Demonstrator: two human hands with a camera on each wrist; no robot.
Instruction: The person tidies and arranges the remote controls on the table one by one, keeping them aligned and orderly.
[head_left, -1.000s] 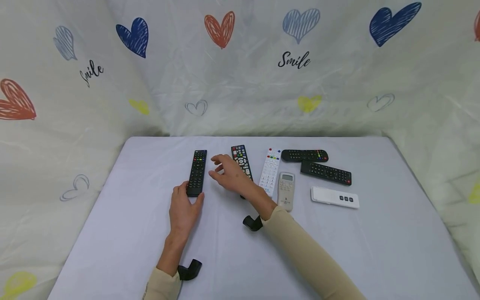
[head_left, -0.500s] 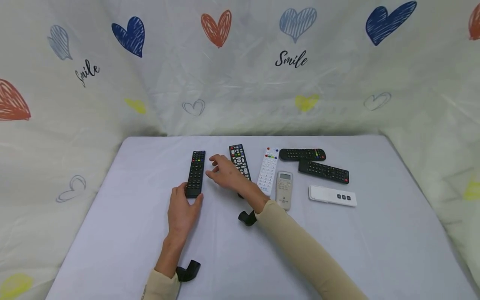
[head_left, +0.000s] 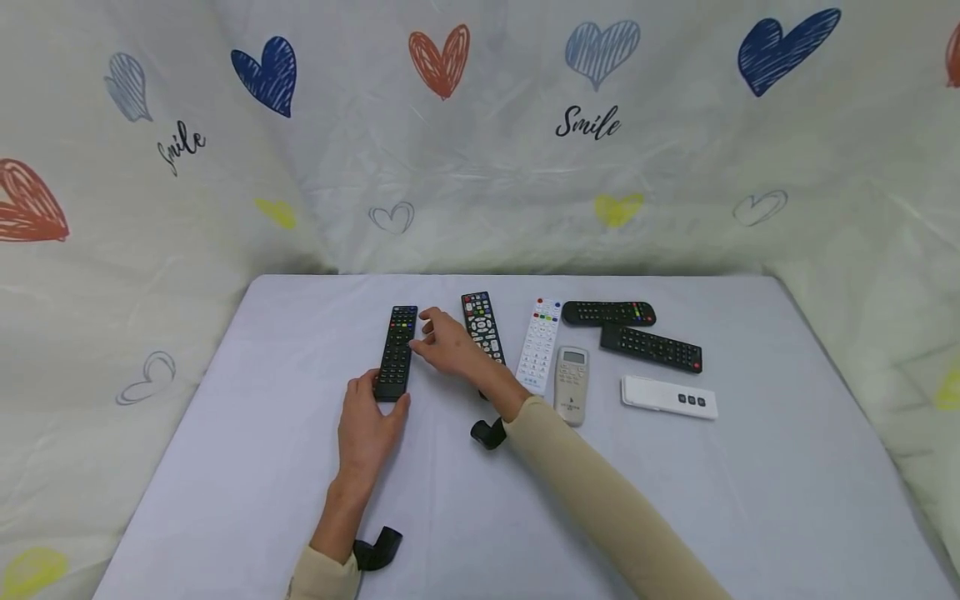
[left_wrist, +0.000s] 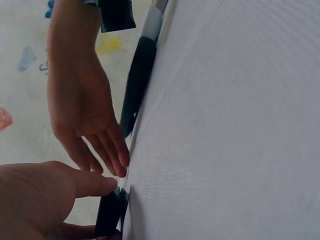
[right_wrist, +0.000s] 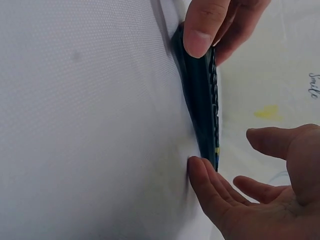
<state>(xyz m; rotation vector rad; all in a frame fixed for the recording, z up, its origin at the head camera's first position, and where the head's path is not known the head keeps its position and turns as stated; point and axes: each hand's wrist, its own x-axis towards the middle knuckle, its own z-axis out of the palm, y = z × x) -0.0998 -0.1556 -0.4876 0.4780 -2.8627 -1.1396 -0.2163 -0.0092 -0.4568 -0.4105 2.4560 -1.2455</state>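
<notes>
Table gives room leftward; right grip blocks rightward.

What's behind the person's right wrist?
In the head view, a black remote: its upper buttons and a sliver of its bottom end show. The right wrist hides the part between.

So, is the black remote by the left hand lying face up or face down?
Face up: in the head view, the black remote shows its rows of buttons.
</notes>
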